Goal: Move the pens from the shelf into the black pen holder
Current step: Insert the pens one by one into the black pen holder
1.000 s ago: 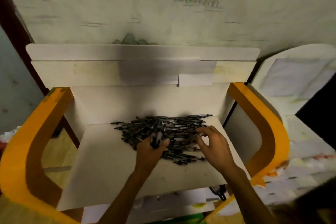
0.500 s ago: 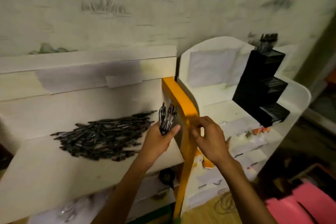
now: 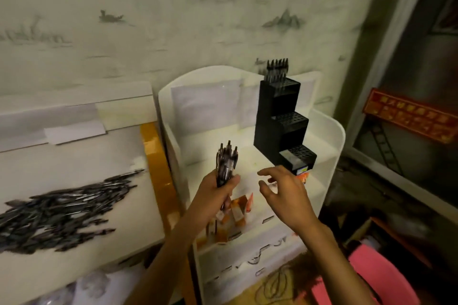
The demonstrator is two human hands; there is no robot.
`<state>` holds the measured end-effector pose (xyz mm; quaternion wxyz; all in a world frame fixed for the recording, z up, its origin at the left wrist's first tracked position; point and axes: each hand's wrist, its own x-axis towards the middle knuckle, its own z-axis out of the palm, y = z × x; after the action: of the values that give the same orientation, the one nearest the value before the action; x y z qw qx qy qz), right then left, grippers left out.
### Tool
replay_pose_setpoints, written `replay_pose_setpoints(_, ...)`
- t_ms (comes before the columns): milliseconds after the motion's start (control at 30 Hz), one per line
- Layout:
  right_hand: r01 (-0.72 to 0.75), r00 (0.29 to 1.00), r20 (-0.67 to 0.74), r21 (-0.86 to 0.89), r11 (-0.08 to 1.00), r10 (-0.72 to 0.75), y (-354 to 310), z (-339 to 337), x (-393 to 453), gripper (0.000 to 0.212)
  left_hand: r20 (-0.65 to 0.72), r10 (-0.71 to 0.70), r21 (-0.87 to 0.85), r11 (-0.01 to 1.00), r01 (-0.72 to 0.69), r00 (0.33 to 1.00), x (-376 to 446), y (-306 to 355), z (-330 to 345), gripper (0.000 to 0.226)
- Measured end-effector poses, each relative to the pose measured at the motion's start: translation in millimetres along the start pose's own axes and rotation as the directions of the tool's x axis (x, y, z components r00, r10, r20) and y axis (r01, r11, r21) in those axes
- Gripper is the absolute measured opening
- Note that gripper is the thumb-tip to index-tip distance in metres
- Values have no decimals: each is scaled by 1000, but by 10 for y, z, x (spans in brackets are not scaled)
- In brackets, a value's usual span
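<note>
At frame centre the left hand (image 3: 215, 195) gripped a bundle of pens (image 3: 226, 164) upright, fingers curled round them. The right hand (image 3: 285, 193), fingers spread and holding nothing, hovered just right of it. The black pen holder (image 3: 282, 121) stood above on the white shelf (image 3: 332, 146); loose pens (image 3: 62, 208) lay lower left.

so the view swung right, the pen pile (image 3: 62, 208) on the shelf (image 3: 74, 161) is now off to the left. left hand (image 3: 213, 195) carried its bundle of pens (image 3: 226, 163) over to the white rack (image 3: 329, 136), near the black pen holder (image 3: 280, 119). right hand (image 3: 285, 193) let go of the orange side panel (image 3: 158, 163), fingers spread now
</note>
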<state>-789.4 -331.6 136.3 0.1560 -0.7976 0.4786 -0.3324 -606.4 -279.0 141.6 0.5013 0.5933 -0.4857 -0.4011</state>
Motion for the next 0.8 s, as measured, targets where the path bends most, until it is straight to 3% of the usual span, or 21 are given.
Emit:
replay_pose_setpoints(267,-10,1000,-16,-66,998,9,851,-342,592,24,-87,6,-53,999,-11,996,740,77,722,19)
replay_pose_setpoints(433,12,1000,-18,-80,997,-13,1288,-467,1169,24,-47,-39,-136,990,33,998,1366,140,1002,21)
replay_pose_setpoints(600,55,998,20,-61,997,-54,1494,-508,1817,23,-43,-19,-297,955,6,999,1946,221,1111,14)
replay_pose_setpoints(800,127,992,13,2,992,-127,1643,-492,2460,18,-130,56,-263,961,-89,990,2490,384,1105,24)
